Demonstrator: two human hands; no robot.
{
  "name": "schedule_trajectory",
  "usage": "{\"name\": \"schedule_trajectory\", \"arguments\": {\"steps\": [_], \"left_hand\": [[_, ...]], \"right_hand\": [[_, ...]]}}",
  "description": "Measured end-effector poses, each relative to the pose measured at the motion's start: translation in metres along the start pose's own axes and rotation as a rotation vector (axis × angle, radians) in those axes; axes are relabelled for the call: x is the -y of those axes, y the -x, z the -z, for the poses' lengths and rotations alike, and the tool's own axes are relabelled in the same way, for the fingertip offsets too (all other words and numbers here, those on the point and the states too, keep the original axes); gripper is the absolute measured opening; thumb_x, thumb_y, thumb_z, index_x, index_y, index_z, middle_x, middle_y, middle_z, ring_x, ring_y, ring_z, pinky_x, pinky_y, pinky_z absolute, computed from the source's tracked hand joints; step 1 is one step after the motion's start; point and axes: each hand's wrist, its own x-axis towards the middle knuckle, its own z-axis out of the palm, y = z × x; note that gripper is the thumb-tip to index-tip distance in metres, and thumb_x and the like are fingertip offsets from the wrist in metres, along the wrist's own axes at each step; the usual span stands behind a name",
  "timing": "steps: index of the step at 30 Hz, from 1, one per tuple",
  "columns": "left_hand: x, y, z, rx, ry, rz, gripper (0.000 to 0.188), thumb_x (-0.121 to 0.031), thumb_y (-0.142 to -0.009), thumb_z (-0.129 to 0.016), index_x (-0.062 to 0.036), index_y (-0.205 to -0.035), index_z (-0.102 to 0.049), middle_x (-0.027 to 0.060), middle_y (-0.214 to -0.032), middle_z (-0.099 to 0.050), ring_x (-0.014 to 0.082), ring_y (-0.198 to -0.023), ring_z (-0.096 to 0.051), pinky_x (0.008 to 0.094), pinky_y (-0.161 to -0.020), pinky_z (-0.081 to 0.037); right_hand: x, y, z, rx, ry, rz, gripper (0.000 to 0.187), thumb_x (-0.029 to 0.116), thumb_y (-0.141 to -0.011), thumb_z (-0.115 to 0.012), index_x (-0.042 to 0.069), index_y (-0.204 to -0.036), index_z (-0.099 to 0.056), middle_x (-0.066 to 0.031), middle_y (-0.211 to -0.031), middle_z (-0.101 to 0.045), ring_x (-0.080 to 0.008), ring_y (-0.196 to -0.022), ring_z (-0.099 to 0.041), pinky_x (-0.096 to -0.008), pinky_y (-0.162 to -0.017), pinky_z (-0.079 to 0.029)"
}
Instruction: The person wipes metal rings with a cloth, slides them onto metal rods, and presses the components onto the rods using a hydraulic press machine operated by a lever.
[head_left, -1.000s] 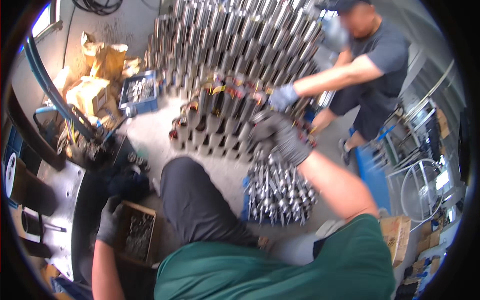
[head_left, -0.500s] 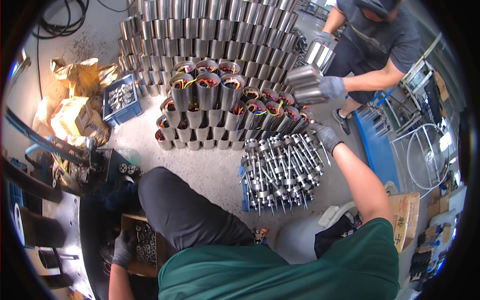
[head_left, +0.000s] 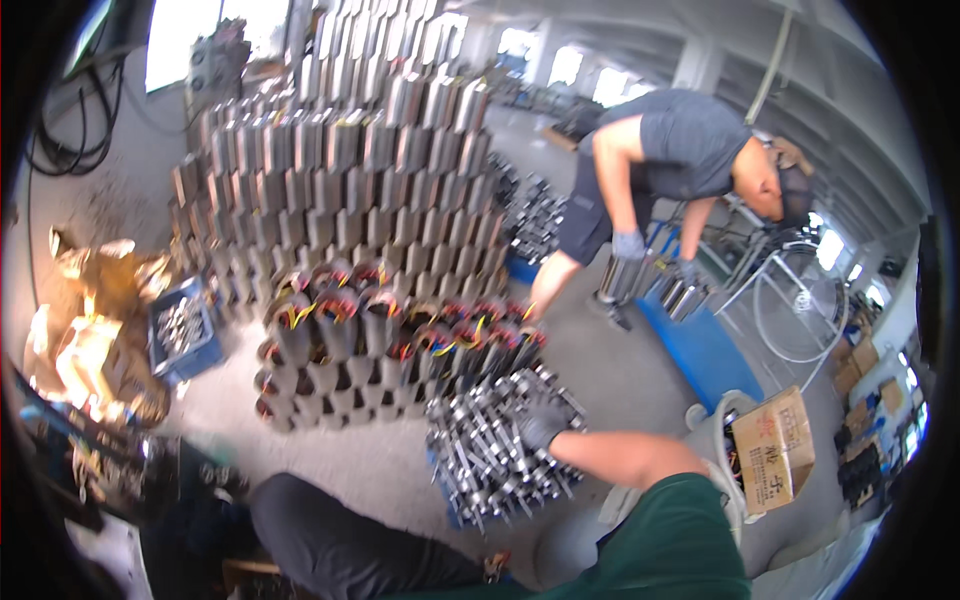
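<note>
My right hand [head_left: 543, 425], in a grey glove, is over a heap of metal shafts with thick collars [head_left: 490, 455]. It touches or nearly touches the upper shafts. The glove is blurred and its fingers merge with the metal, so their grip does not show. My left hand is out of view. Just beyond the heap are stacked metal cylinders with coloured wires inside [head_left: 380, 325]. Behind them rises a taller wall of bare metal cylinders [head_left: 345, 200].
A gloved co-worker [head_left: 670, 150] bends over a blue mat [head_left: 700, 345], holding metal cylinders [head_left: 625, 278]. Beside the mat's near end is an open cardboard box [head_left: 770, 455]. On the left are a blue parts bin [head_left: 195, 350] and crumpled brown packaging [head_left: 95, 350].
My right hand has moved from the heap's far right edge onto its middle. My left hand has left the view. The co-worker has carried the cylinders from beside the stack toward the blue mat.
</note>
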Motion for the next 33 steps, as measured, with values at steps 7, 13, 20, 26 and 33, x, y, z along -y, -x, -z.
{"name": "schedule_trajectory", "arguments": {"steps": [7,13,20,26,33], "left_hand": [[0.099,-0.029,-0.002,0.295,0.371,0.260,0.051,-0.031,-0.103,-0.058,-0.0087,-0.148,-0.051,0.0153,-0.143,-0.057,0.0267,-0.122,-0.056,0.0389,-0.103,-0.048],[0.101,-0.080,-0.003,0.289,0.486,0.414,0.057,-0.038,-0.105,-0.053,-0.0078,-0.153,-0.046,0.0159,-0.152,-0.049,0.0273,-0.134,-0.049,0.0388,-0.112,-0.042],[0.074,-0.091,-0.005,0.160,0.126,0.332,0.058,-0.038,-0.106,-0.052,-0.0075,-0.155,-0.044,0.0153,-0.155,-0.046,0.0278,-0.138,-0.044,0.0386,-0.114,-0.039],[0.070,-0.080,-0.033,0.068,-0.135,0.284,0.059,-0.039,-0.106,-0.050,-0.0072,-0.156,-0.042,0.0148,-0.158,-0.044,0.0283,-0.142,-0.041,0.0384,-0.116,-0.036],[0.069,-0.055,-0.063,-0.044,-0.436,0.243,0.060,-0.039,-0.107,-0.048,-0.0068,-0.157,-0.040,0.0141,-0.161,-0.040,0.0288,-0.146,-0.036,0.0381,-0.119,-0.033]], "right_hand": [[0.022,0.012,0.034,0.047,0.034,-0.108,0.094,0.063,-0.091,-0.058,0.005,-0.160,-0.027,-0.0323,-0.154,-0.037,-0.0508,-0.142,-0.037,-0.0580,-0.117,-0.035],[0.015,0.005,0.022,0.002,0.044,-0.088,0.095,0.062,-0.092,-0.058,0.002,-0.159,-0.027,-0.0315,-0.152,-0.040,-0.0507,-0.140,-0.038,-0.0573,-0.117,-0.035],[0.019,0.011,0.033,0.057,-0.082,-0.113,0.102,0.060,-0.088,-0.064,0.002,-0.161,-0.021,-0.0344,-0.154,-0.036,-0.0539,-0.143,-0.032,-0.0579,-0.120,-0.031],[0.015,0.008,0.025,0.008,-0.102,-0.101,0.103,0.061,-0.087,-0.066,0.007,-0.162,-0.020,-0.0352,-0.155,-0.034,-0.0533,-0.144,-0.032,-0.0570,-0.121,-0.030],[0.017,0.006,0.033,0.022,-0.121,-0.098,0.101,0.060,-0.086,-0.066,0.006,-0.161,-0.023,-0.0349,-0.155,-0.033,-0.0519,-0.144,-0.033,-0.0552,-0.120,-0.031]]}}
